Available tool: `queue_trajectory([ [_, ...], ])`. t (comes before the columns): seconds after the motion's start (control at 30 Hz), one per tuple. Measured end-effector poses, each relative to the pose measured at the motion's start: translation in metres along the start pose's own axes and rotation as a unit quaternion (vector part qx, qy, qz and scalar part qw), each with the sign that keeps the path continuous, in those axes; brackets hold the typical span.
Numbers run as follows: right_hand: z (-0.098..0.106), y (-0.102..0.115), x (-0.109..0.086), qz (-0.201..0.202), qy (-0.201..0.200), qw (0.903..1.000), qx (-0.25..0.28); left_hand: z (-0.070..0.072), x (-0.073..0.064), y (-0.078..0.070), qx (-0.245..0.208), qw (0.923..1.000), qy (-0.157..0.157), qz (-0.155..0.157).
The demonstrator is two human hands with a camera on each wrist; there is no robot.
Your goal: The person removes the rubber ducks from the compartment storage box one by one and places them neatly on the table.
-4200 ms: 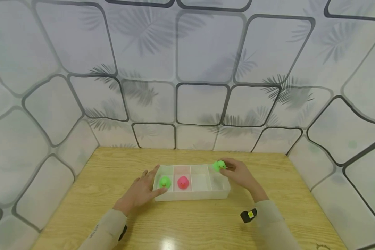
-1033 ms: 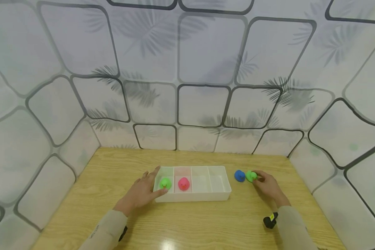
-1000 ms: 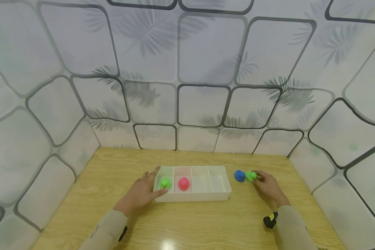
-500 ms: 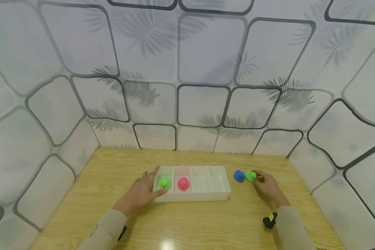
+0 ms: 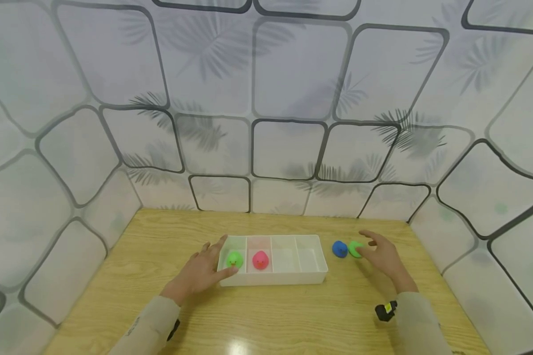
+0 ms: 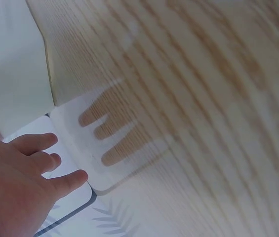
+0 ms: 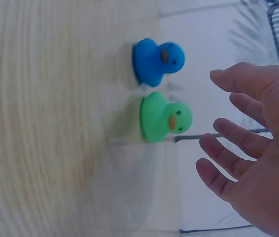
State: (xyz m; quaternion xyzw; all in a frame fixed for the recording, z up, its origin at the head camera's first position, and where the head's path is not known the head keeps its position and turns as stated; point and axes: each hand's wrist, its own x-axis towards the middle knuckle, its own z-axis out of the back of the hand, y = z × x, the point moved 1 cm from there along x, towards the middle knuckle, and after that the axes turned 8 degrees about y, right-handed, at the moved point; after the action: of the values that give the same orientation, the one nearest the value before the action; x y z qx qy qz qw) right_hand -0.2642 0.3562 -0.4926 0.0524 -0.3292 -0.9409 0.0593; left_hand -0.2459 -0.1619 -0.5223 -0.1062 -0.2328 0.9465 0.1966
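Note:
My left hand (image 5: 202,270) rests on the left end of a white tray (image 5: 273,279) split into compartments, its fingers spread and the thumb over the near rim. A green rubber duck (image 5: 235,259) sits in the leftmost compartment and a pink rubber duck (image 5: 260,260) in the one beside it. Right of the tray, a blue rubber duck (image 7: 155,60) and a second green rubber duck (image 7: 160,117) stand upright side by side on the table. My right hand (image 5: 383,256) hovers by that green duck with fingers apart, holding nothing; the right wrist view shows a gap between them.
The tray's two right compartments (image 5: 296,254) show bare floors. Beneath everything is a wood-grain table (image 5: 275,315). A patterned wall (image 5: 288,148) rises behind it and along both sides. Black wrist devices (image 5: 385,311) hang at the cuffs.
Earlier my right hand carried the second green duck from over the tray's right end to the table beside the blue duck. Since half a second ago its fingers have parted and let go.

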Motion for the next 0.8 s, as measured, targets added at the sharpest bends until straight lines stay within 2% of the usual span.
queue_trajectory([
  [0.3,-0.001,0.031,0.004,0.056,-0.034,0.9978,0.007,0.002,-0.001,-0.001,-0.005,1.0000,0.006,0.005],
  [0.67,-0.013,0.065,0.010,0.107,-0.026,0.9930,0.044,0.003,-0.001,-0.003,-0.001,1.0000,0.004,0.004],
  [0.8,-0.019,0.078,0.010,0.119,-0.023,0.9917,0.042,0.004,-0.001,-0.004,0.002,1.0000,0.004,0.002],
])
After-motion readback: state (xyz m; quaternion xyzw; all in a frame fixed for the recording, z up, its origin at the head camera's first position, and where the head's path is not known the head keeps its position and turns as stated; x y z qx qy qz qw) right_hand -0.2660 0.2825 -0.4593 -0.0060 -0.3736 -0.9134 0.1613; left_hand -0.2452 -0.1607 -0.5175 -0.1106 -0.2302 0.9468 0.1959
